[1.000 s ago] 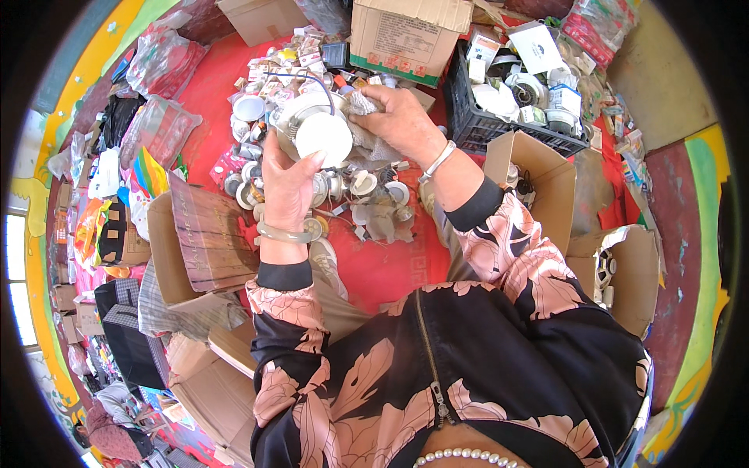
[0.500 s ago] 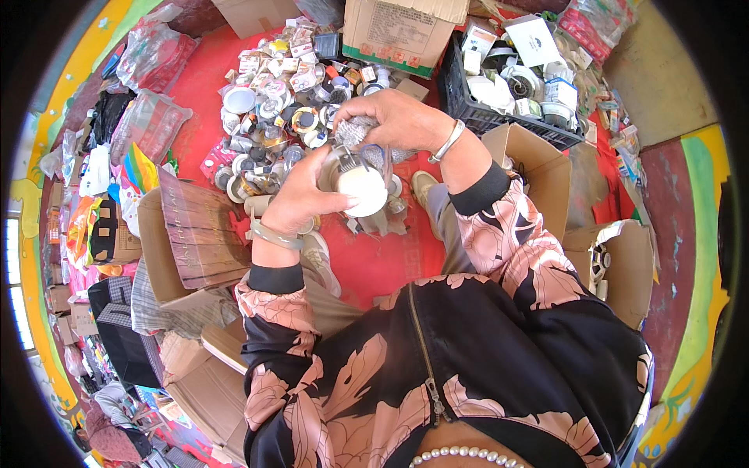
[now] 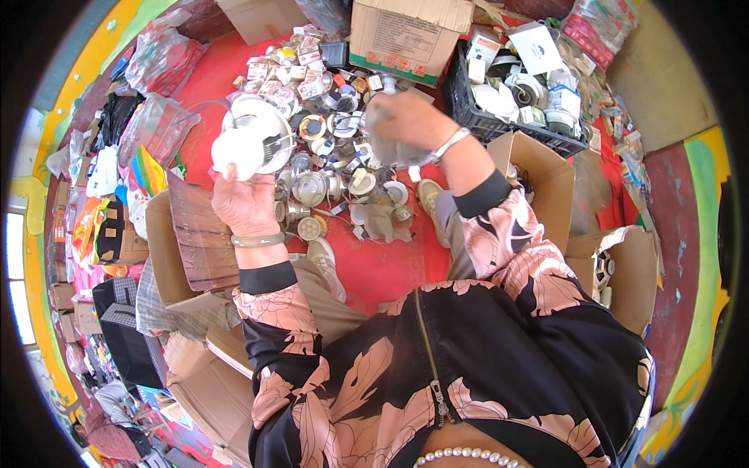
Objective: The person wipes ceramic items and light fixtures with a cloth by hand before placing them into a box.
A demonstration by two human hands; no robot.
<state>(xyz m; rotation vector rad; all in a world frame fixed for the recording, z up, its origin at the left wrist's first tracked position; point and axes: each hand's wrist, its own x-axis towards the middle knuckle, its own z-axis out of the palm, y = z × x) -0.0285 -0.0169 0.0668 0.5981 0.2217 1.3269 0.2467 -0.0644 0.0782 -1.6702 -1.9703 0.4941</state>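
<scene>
Leftward movement of the white light fitting is recorded: from above the red floor covering between the feet half a second earlier, it is now carried to the left side of the pile of lamps and small boxes, and the two hands stand well apart. Raised clear of the floor, the fitting is gripped by the left hand, with the thumb pressed against the lower edge of its round white face; the fingers are mostly hidden behind it. Above the pile, the right hand is blurred and curled around a grey cloth; exact finger placement cannot be told.

In handling, the fitting is judged fairly light and stiff, with a smooth face that may slip under a lone thumb and may crack if knocked. A firmer hold is considered available at the wider white rim, with pressure kept off the face.
</scene>
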